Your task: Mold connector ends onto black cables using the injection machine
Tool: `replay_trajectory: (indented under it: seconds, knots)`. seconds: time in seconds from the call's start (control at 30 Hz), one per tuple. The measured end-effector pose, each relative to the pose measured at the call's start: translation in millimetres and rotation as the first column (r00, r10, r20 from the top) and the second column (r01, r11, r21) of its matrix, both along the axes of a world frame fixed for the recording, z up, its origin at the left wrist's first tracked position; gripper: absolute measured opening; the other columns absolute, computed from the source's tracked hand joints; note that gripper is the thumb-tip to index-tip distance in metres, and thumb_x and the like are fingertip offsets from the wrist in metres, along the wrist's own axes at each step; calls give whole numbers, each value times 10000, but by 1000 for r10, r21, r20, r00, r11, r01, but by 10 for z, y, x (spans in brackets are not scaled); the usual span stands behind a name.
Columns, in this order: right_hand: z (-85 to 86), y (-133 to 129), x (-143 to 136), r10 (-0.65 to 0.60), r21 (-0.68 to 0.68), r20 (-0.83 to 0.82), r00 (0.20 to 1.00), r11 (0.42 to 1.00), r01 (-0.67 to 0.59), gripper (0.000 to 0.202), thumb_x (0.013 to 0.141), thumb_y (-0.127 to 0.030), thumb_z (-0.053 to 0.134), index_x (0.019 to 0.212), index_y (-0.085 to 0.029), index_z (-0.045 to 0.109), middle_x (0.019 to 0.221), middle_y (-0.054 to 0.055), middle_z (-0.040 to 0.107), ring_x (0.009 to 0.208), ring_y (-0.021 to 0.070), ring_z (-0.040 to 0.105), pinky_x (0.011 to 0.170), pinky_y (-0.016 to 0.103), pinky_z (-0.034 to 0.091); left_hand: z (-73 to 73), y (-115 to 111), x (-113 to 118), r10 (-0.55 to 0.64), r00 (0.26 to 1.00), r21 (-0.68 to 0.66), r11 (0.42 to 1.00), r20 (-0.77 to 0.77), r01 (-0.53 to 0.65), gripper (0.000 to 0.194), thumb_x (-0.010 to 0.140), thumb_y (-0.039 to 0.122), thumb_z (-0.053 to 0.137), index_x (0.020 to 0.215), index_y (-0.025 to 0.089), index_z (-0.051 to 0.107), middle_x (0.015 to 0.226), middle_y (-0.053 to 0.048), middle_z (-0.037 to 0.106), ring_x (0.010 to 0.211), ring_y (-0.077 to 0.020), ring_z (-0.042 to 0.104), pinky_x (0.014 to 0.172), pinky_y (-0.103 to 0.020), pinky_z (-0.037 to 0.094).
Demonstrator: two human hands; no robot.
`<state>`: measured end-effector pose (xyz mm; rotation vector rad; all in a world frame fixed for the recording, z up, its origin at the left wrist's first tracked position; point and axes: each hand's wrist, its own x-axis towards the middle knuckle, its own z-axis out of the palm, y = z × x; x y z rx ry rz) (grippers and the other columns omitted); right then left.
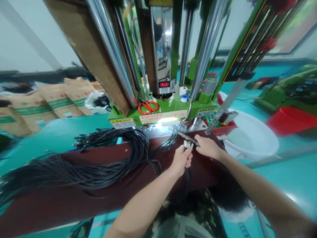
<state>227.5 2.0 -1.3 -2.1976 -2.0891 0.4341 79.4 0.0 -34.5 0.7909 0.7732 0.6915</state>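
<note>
My left hand (182, 157) is closed round several black cables, whose metal connector ends (188, 144) stick up above the fingers. Close by on the right, my right hand (206, 145) grips the near end of a narrow metal bar (187, 137), which slants up and left toward the lit machine opening. Thin dark cables (170, 138) run from that opening over the brown tabletop (198, 172). Left of both hands, a thick looped bundle of black cables (99, 172) lies across the table.
A green machine (148, 115) with metal columns stands ahead, red-handled scissors (148, 107) on its ledge. Paper sacks (54, 99) are at the left. A white tub (252, 135) and a red bucket (292, 120) stand at the right.
</note>
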Motion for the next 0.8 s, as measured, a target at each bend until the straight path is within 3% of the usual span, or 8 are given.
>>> replay_trajectory:
  seconds: [0.1, 0.17, 0.2, 0.3, 0.33, 0.4, 0.63, 0.8]
  knots:
    - [43, -180, 43, -8, -110, -153, 988, 994, -9, 85, 709, -156, 421, 746, -179, 495, 671, 32, 613, 562, 164, 587, 531, 258, 419, 29, -23, -17, -58, 998, 3, 998, 1, 58, 389, 631, 452, 667, 716, 186, 396, 453, 99, 389, 315, -8, 248, 314, -154, 130]
    - [18, -352, 47, -120, -183, -382, 916, 982, 52, 112, 721, -170, 376, 767, -182, 478, 511, -35, 527, 361, 104, 465, 375, 212, 332, 51, -46, -23, -83, 996, 4, 997, -19, 83, 383, 621, 436, 676, 696, 181, 399, 446, 96, 386, 313, -6, 243, 315, -157, 122]
    - [-11, -443, 37, -206, -217, -531, 822, 971, 103, 120, 721, -183, 376, 787, -179, 476, 444, -64, 465, 295, 89, 387, 323, 202, 266, 61, -61, -23, -94, 995, 2, 996, -33, 94, 374, 621, 424, 677, 691, 178, 404, 445, 95, 385, 312, -6, 243, 315, -158, 120]
    - [-118, -674, -36, -356, -266, -859, 368, 925, 272, 149, 754, -296, 441, 800, -164, 492, 371, -101, 369, 242, 65, 272, 288, 195, 142, 78, -126, -11, -152, 986, -4, 988, -64, 152, 326, 632, 380, 671, 694, 170, 429, 441, 97, 369, 311, -8, 249, 314, -158, 124]
    - [-150, -725, -67, -349, -255, -897, 270, 909, 329, 206, 776, -354, 449, 810, -159, 503, 366, -100, 373, 239, 62, 270, 290, 196, 136, 79, -151, -2, -177, 982, -3, 984, -70, 177, 311, 635, 365, 670, 697, 168, 438, 441, 98, 363, 310, -8, 251, 314, -158, 129]
    - [-196, -787, -127, -320, -223, -931, 174, 879, 422, 330, 817, -457, 417, 855, -148, 524, 351, -93, 387, 239, 68, 290, 298, 199, 158, 77, -198, 18, -213, 973, -3, 977, -86, 214, 293, 636, 345, 671, 699, 165, 448, 436, 100, 355, 306, -9, 253, 312, -158, 138]
    - [-210, -807, -226, -307, -148, -918, 249, 852, 503, 343, 860, -449, 372, 829, -156, 547, 356, -78, 398, 266, 72, 306, 311, 199, 200, 78, -243, 55, -210, 971, 22, 977, -119, 214, 304, 654, 337, 665, 856, 141, 551, 420, 111, 319, 299, -14, 254, 301, -152, 156]
    - [-234, -819, -208, -261, -101, -921, 290, 877, 471, 329, 854, -455, 396, 717, -175, 502, 405, -66, 417, 283, 61, 309, 309, 197, 205, 49, -229, 55, -185, 971, 31, 981, -150, 191, 292, 650, 369, 674, 754, 150, 512, 416, 106, 328, 294, -12, 258, 296, -152, 167]
